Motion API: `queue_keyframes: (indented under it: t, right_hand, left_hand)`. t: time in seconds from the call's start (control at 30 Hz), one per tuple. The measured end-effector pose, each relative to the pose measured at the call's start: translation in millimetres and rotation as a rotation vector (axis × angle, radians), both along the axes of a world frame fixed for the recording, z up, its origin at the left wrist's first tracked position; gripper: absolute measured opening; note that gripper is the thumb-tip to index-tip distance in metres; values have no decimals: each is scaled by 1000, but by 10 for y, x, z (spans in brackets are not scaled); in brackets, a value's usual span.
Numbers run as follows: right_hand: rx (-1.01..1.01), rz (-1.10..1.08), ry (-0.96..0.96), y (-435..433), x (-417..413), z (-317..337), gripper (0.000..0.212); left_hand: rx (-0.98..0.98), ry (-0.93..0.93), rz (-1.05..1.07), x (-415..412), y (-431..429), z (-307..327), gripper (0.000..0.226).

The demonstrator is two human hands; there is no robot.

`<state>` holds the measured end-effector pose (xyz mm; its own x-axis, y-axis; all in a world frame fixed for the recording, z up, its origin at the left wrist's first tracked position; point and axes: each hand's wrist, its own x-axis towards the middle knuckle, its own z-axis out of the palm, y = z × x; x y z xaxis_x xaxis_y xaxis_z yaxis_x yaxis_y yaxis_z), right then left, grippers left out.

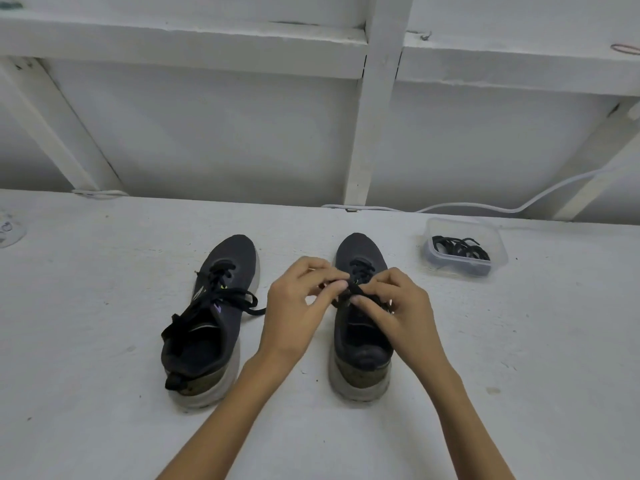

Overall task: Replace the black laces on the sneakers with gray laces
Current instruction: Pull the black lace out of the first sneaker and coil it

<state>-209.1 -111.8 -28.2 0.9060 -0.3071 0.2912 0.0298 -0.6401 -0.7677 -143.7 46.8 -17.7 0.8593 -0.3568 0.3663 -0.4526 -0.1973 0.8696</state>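
Two dark sneakers stand side by side on the white tabletop (104, 375), toes pointing away from the person. Both hands are over the right sneaker (362, 344). The left hand (298, 306) and the right hand (401, 306) each pinch its black lace (356, 289) with curled fingers, just above the tongue. The left sneaker (211, 341) has its loose lace (242, 301) spread out, one end trailing onto the tabletop towards the left hand. A clear plastic container (450, 223) holding a bundle of dark laces (460, 249) sits further right. Behind it a white cable (485, 206) runs along the back edge.
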Motion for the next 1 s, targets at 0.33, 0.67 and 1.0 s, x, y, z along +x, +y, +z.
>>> queue_keyframes:
  t: [0.33, 0.67, 1.0]
  right_hand:
    - [686, -93, 89, -97, -14, 122, 14]
    - [975, -263, -277, -662, 177, 571, 15]
    - [618, 17, 414, -502, 21, 250, 22]
  left_hand:
    - [-104, 577, -124, -293, -249, -475, 78]
    - [-136, 713, -147, -281, -243, -565, 77]
    - [-138, 670, -139, -275, -251, -587, 59]
